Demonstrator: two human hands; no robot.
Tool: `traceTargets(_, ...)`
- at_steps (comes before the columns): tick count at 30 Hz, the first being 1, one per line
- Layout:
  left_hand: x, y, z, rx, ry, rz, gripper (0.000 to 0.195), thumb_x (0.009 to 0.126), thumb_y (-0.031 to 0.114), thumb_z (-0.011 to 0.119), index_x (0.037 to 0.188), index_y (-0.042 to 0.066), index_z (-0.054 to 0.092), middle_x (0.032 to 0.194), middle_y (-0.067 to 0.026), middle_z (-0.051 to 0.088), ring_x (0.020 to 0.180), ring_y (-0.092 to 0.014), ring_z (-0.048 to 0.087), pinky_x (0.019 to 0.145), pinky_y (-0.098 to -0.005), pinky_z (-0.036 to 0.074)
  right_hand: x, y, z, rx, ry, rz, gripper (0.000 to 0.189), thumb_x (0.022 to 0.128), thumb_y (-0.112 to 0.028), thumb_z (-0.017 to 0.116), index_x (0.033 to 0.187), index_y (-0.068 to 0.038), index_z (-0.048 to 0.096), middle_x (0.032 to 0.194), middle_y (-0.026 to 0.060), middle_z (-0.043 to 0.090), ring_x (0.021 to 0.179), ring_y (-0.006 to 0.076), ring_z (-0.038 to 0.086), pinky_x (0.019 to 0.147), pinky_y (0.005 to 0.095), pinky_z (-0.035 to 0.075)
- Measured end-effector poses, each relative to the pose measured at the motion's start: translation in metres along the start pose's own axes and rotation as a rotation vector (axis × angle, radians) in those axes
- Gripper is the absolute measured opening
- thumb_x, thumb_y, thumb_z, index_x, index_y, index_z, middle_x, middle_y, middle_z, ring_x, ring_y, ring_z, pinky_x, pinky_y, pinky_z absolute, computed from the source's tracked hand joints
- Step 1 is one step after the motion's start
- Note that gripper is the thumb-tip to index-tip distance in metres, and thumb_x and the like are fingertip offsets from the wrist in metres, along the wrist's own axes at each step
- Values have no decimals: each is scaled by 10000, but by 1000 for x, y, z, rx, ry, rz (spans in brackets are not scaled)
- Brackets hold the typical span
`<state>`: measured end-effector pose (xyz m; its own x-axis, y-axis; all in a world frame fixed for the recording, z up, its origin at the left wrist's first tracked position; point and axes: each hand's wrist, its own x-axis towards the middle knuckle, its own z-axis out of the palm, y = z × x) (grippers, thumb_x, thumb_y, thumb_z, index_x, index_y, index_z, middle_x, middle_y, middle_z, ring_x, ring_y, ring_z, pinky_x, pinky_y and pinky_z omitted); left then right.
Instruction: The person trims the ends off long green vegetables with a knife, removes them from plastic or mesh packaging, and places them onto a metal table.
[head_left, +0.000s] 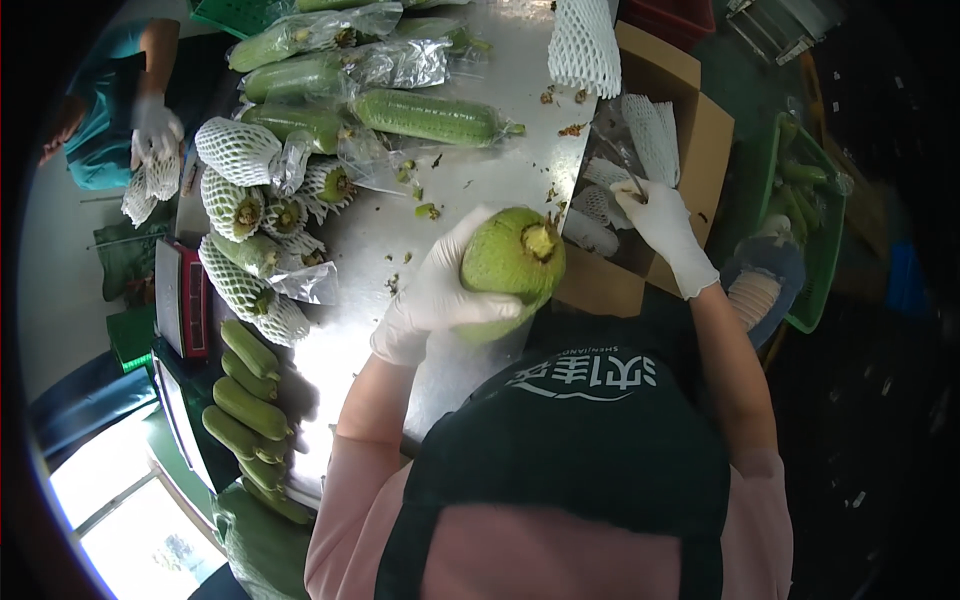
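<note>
My gloved left hand (442, 289) grips a thick green gourd (504, 259), its cut stem end turned up and to the right. The thumb lies across the near side of the gourd. My gloved right hand (664, 225) is closed around a small knife (634, 176), its thin blade pointing away from me. This hand is over an open cardboard box (705, 150) containing white foam net sleeves (651, 139). Stem scraps (427, 211) lie on the metal table (480, 187) beyond the gourd.
Bagged gourds (427, 116) and net-wrapped gourds (244, 214) crowd the table's left side. Small gourds (251, 405) lie near a red scale (193, 300). A green crate (814, 292) stands right. Another person's gloved hand (157, 131) holds foam netting at the far left.
</note>
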<state>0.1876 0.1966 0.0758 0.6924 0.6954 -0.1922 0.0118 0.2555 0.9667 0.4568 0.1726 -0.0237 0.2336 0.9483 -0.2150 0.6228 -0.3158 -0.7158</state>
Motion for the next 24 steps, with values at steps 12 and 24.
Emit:
traceTargets(12, -12, 1, 8, 836, 401, 274, 668, 602, 389, 799, 1127, 76, 530, 907, -119, 631, 818, -276, 635, 762, -326, 514, -54, -125, -19, 665, -259, -225, 125, 839, -103, 627, 934, -23, 648, 698, 1, 584, 557, 43, 502, 443, 177, 381)
traceTargets(24, -45, -22, -4, 1038, 727, 279, 801, 568, 426, 818, 1174, 33, 472, 961, -139, 588, 833, -308, 604, 729, -367, 489, -52, -147, 23, 1266, -438, 143, 130, 852, -44, 544, 940, 51, 537, 760, 55, 514, 606, 97, 481, 495, 183, 339)
